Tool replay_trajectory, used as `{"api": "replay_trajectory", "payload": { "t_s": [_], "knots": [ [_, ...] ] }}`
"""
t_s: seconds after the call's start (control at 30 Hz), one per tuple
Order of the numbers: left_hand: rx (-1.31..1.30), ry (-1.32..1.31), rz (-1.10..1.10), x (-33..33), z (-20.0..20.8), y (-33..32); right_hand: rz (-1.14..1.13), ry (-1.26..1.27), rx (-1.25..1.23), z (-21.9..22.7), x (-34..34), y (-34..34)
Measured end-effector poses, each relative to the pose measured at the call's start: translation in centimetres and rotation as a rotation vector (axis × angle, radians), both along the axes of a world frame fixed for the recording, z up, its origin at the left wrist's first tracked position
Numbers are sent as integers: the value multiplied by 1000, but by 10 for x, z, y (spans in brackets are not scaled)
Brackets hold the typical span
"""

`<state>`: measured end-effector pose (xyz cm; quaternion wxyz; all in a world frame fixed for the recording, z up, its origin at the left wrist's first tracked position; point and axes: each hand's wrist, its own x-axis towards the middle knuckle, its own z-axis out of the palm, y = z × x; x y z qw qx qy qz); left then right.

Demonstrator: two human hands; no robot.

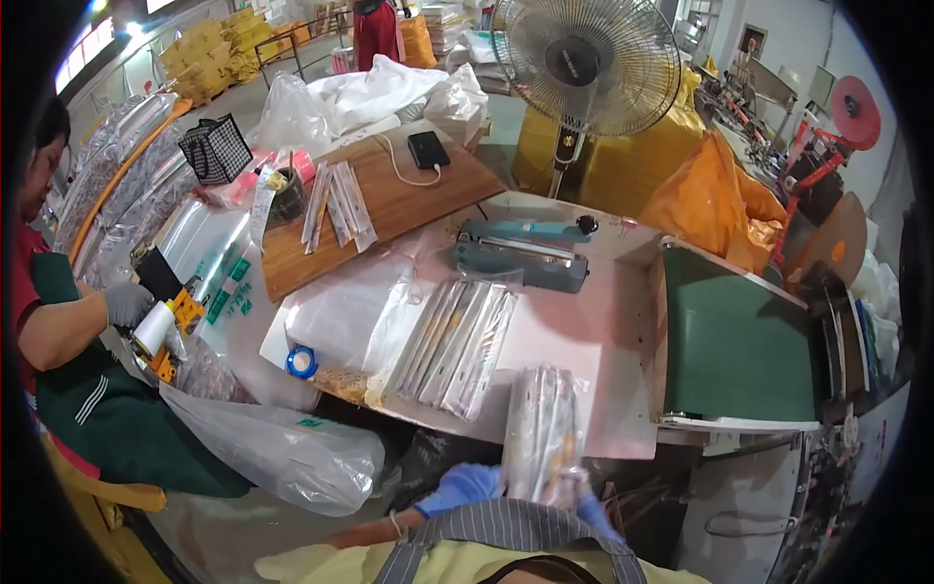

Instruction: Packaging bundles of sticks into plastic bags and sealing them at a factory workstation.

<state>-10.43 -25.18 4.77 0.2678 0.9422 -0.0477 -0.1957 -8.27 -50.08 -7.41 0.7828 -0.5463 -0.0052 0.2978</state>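
I hold a clear plastic pack of long, narrow silvery pieces (541,428) upright at the table's front edge, close to my body. My left hand (462,489), in blue, reaches to the pack's left side, its fingers hidden behind the plastic. On the lower right side my right hand (582,492), also blue, grips it, partly covered by the pack and my striped apron. Just beyond, several similar plastic-wrapped packs (455,341) lie side by side on the white worktable (608,341). A teal-grey bag sealer (522,255) sits behind them.
Left of the packs lie clear bags (350,307) and a blue tape roll (302,362). A wooden board (389,209) carries a phone and thin strips. A green conveyor belt (735,341) adjoins at right; a fan (574,63) stands behind. A gloved co-worker (73,341) handles a tape dispenser at left.
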Motion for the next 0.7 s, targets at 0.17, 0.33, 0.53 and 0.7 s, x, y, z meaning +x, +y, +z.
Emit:
{"api": "replay_trajectory", "payload": {
  "t_s": [0.17, 0.33, 0.53, 0.7],
  "knots": [
    [-304, -699, 289, 85, 73, 29, 9, -1327, -971, 216, 97, 42],
    [-638, -991, 393, 163, 151, 51, -60, -1520, -740, 327, 156, 58],
    [-694, -832, 8, 153, 181, 24, 72, -1500, -894, 301, 190, 41],
    [-248, -564, -171, 161, 129, 12, 222, -1472, -592, 315, 189, 51]
  ]
}}
